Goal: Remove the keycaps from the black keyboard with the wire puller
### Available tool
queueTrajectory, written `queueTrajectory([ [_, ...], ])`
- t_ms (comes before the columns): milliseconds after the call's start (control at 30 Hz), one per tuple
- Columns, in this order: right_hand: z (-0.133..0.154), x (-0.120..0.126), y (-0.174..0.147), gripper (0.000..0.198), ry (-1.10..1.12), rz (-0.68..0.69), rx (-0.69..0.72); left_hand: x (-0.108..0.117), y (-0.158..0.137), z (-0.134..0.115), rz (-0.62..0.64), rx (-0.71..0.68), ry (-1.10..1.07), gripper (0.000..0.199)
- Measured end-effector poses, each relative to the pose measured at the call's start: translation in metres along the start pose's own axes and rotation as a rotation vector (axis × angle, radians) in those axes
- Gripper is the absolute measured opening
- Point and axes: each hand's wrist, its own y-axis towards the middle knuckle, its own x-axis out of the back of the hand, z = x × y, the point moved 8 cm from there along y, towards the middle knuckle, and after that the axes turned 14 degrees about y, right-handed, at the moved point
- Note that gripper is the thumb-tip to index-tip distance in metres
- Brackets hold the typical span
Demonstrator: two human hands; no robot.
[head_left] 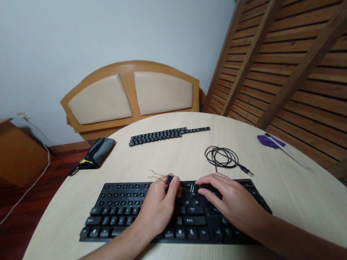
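Note:
A black keyboard (187,222) lies in front of me, its upper rows bare of caps and its lower rows still fitted. My left hand (160,201) is closed around the dark handle of a wire keycap puller (169,179). Two thin hooked wires stick out beyond the fingers to the upper left, and more wire reaches right toward my right hand. My right hand (227,198) rests over the keyboard's right part, thumb and forefinger pinched at a small black keycap (197,187) by the wire end. The fingers partly hide this keycap.
Removed keycaps (158,136) stand in rows at the table's far side. A coiled USB cable (221,156) lies behind the keyboard. A dark pouch (95,154) is at the left edge; a purple cloth (269,141) and a thin brush (289,152) are at right.

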Motion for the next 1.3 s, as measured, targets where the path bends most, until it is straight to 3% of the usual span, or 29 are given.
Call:
queueTrajectory([
  [467, 0.002, 0.0, 0.001, 0.012, -0.011, 0.033, 0.032, -0.002, -0.001, -0.004, 0.052, -0.079, -0.044, 0.041],
  [767, -0.003, -0.001, 0.0, 0.011, 0.012, 0.004, -0.005, -0.003, 0.001, 0.001, 0.005, -0.04, 0.055, 0.041],
  [1300, -0.026, 0.002, 0.003, 0.015, 0.46, -0.069, -0.208, -0.007, 0.002, -0.004, -0.013, -0.127, 0.186, 0.04],
])
